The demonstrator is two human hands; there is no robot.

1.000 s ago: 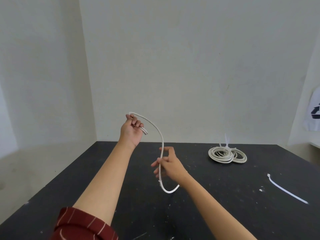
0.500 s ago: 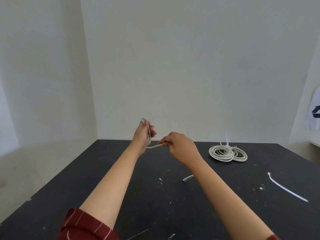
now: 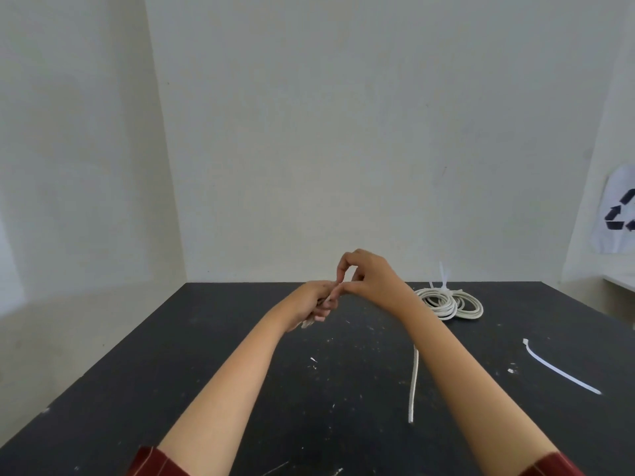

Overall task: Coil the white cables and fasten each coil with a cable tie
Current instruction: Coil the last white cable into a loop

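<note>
Together, left hand fingers curled gripping white cable; right hand pinching it

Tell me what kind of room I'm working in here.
Probably a bare workroom or test corner: a scuffed black table against plain white walls, with a recycling-symbol sheet at right and tied cable coils on the table.

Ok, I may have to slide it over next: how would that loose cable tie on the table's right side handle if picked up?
The cable tie is a thin flat strip lying in a gentle curve, so it is probably light and springy, not limp. Lying flat on the table, it may be fiddly to pinch and would likely slide, not roll.
</note>
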